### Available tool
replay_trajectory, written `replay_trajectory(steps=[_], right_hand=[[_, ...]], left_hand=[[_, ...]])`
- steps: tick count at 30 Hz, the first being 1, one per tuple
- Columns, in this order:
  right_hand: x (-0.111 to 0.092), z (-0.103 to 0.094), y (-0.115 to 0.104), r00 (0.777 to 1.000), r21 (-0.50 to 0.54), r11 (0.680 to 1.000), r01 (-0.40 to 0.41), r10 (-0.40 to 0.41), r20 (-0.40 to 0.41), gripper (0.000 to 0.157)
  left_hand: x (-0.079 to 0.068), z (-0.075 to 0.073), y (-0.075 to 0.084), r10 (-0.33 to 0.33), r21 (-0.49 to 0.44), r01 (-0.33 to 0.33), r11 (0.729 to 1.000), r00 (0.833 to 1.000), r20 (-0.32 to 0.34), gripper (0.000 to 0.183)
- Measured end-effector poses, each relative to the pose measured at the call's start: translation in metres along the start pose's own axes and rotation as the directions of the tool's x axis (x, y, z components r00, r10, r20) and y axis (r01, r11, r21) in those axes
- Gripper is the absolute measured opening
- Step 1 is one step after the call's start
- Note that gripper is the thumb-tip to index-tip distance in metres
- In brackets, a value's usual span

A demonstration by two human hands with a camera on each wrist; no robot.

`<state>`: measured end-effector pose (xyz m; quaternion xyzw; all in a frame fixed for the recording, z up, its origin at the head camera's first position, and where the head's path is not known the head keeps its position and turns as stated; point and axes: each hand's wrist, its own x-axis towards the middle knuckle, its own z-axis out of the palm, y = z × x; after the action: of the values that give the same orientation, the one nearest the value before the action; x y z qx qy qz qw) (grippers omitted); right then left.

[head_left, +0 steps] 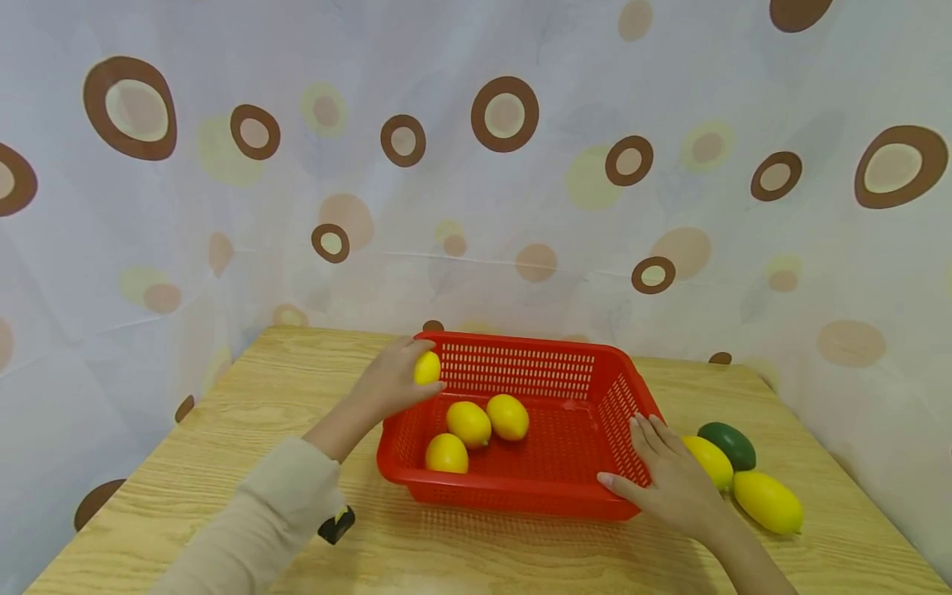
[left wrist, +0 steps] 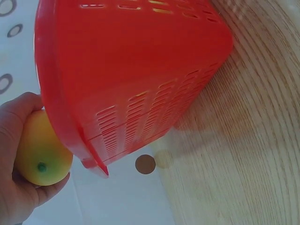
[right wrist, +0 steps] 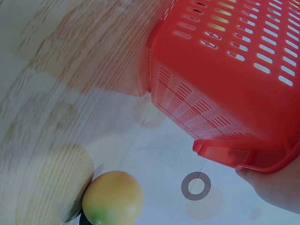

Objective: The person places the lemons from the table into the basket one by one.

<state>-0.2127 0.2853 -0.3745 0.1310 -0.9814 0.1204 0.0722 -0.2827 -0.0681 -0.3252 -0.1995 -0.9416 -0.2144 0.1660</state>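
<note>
Step probably loading: my left hand (head_left: 392, 378) grips yellow oval lemon (head_left: 427, 368) at red slotted-plastic basket (head_left: 513, 489); right hand (head_left: 673, 483) straight-fingered; next calls for lowering.

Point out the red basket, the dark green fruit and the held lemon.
Red basket (head_left: 521, 487), head view: near rim.
Dark green fruit (head_left: 728, 445), head view: middle of its visible side.
Held lemon (left wrist: 43, 146), left wrist view: middle of its exposed side.

Basket (head_left: 513, 487) on tabletop (head_left: 297, 397); 3 lemons (head_left: 468, 424) inside twd 9 o'clk, 4th lemon (head_left: 427, 368) by rim, 10 o'clk; 3 fruits (head_left: 768, 502) outside, 3-4 o'clk.
</note>
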Motion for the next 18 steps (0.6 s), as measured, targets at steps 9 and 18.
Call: replay_trajectory(steps=[9,18], right_hand=[[0.001,0.001,0.001,1.0,-0.009,1.0,0.003,-0.003,-0.007,0.093],[0.001,0.001,0.0,1.0,-0.007,1.0,0.002,-0.002,-0.009,0.093]], left_hand=[[0.002,0.006,0.003,0.005,0.015,-0.006,1.0,0.999,0.036,0.057],[0.003,0.012,0.006,0.021,0.032,-0.024,0.999,0.998,0.066,0.057]])
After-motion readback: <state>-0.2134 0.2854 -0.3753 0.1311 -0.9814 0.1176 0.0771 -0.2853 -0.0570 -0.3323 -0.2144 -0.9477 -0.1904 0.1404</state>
